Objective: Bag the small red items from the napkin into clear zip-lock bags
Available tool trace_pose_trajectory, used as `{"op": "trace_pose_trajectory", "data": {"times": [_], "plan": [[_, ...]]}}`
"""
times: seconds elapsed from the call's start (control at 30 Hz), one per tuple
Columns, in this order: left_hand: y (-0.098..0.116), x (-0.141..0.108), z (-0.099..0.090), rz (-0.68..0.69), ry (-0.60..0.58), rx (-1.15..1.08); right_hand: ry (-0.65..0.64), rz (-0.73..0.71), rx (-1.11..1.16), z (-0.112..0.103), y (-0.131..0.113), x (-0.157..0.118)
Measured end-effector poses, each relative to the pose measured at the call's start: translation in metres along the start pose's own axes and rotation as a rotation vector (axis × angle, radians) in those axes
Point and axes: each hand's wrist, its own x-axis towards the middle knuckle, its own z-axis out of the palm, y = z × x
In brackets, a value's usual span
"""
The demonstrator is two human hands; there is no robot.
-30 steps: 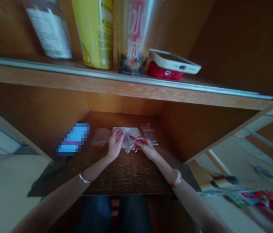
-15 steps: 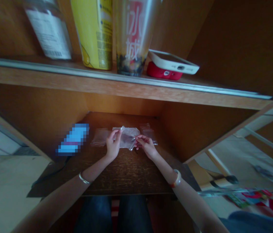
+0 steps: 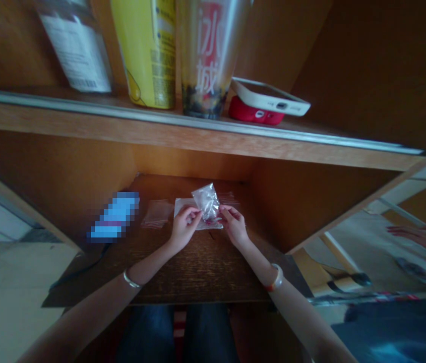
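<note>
A small clear plastic bag (image 3: 207, 200) is held up between my two hands, tilted and shining in the light. My left hand (image 3: 186, 226) pinches its lower left edge, and my right hand (image 3: 233, 223) grips the right edge with thumb and fingers. Below it, a larger clear plastic sheet or bag (image 3: 182, 202) lies flat on the dark wooden desktop (image 3: 182, 272), partly covered by my hands. Left of my left hand rests a stack of clear bags (image 3: 157, 214). Behind my right hand lies another stack of clear bags (image 3: 228, 197), partly hidden.
A pixelated blue-lit screen (image 3: 116, 217) stands on the left with a cable. Overhead, a shelf (image 3: 197, 133) carries a white-labelled bottle (image 3: 80, 55), a yellow container (image 3: 148, 60), a drink cup (image 3: 208, 65), and a phone (image 3: 273, 96) on a red case (image 3: 256, 112). Another person's hand (image 3: 424, 237) shows at right.
A small clear bag has come up off the larger plastic, now raised between my hands. My left hand has shifted slightly right. Another person's hand has appeared at the right.
</note>
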Motion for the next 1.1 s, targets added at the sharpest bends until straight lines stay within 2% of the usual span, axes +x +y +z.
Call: {"op": "trace_pose_trajectory", "data": {"times": [0.27, 0.63, 0.93, 1.1], "plan": [[-0.0107, 0.0035, 0.0003, -0.033, 0.102, 0.016, -0.074, 0.089, -0.031, 0.0019, 0.0021, -0.0020], [-0.0096, 0.0015, 0.0021, -0.076, -0.029, 0.002, 0.025, 0.062, -0.117, -0.0017, 0.0010, 0.0007], [-0.0083, 0.0027, 0.0008, -0.007, 0.022, 0.071, -0.040, 0.060, -0.233, -0.0049, 0.0057, 0.0013], [-0.0083, 0.0022, 0.0013, 0.005, 0.029, 0.099, -0.036, 0.031, -0.278, -0.0049, 0.0075, 0.0010]]}}
